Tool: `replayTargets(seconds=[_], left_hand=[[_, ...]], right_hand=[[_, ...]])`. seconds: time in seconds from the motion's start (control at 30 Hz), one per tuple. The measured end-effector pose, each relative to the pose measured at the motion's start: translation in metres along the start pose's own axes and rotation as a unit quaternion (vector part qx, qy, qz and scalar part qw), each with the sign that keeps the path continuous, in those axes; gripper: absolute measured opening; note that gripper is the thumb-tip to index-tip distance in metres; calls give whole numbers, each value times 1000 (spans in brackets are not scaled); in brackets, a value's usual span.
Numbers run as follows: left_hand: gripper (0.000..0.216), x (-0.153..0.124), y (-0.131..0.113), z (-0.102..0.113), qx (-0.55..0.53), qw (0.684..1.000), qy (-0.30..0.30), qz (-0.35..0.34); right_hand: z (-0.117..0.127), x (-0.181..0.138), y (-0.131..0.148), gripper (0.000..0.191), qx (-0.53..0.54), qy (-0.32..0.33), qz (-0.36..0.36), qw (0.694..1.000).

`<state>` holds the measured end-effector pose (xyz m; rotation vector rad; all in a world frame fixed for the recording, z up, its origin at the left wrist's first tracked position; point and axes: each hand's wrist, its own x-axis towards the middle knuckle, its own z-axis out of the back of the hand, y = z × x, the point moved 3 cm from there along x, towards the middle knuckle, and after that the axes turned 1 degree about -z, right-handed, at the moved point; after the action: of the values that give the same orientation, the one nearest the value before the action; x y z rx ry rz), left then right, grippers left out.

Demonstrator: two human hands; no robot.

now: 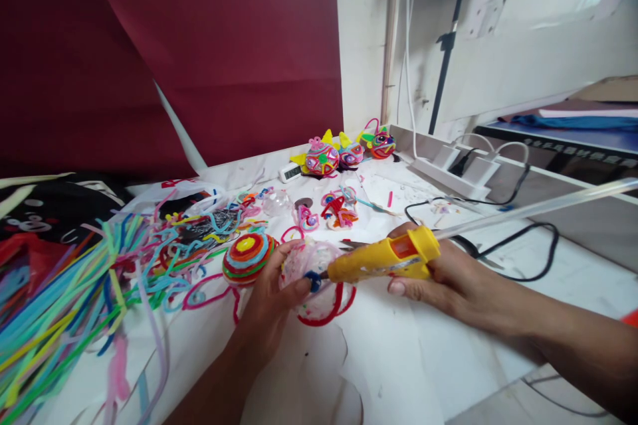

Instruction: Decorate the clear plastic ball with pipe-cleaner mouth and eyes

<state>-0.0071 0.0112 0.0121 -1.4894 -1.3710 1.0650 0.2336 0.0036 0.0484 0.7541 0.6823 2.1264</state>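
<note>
My left hand (279, 292) is closed around a clear ball (319, 259) partly wrapped in pale pink, with a red pipe cleaner (319, 322) curving along its lower side. A small dark blue coil (314, 281) sits on the ball by my left thumb. In my right hand (448, 282) is a yellow hot glue gun (383, 257), its nozzle at the blue coil; whether they touch I cannot tell. A long clear glue stick (538, 207) juts from the gun's back. Left of the ball rests a striped ball (249, 255) of wound pipe cleaners, with a yellow centre.
Loose pipe cleaners (64, 305) cover the table's left side. Several decorated fish-like balls (321, 158) stand at the back beside a small white digital timer (290, 172). Scissors (351, 244) lie behind the glue gun. A power strip (448, 176) and black cord (553, 239) occupy the right.
</note>
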Motion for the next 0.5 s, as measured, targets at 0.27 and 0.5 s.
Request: replayTargets(seconds=[0.27, 0.5], left_hand=[[65, -2, -1, -2, 0, 1000, -7, -7], [67, -3, 0, -2, -5, 999, -33, -1]], right_hand=[[-1, -1, 0, 22, -16, 4, -1, 1000], [-1, -1, 0, 21, -18, -2, -4, 1000]])
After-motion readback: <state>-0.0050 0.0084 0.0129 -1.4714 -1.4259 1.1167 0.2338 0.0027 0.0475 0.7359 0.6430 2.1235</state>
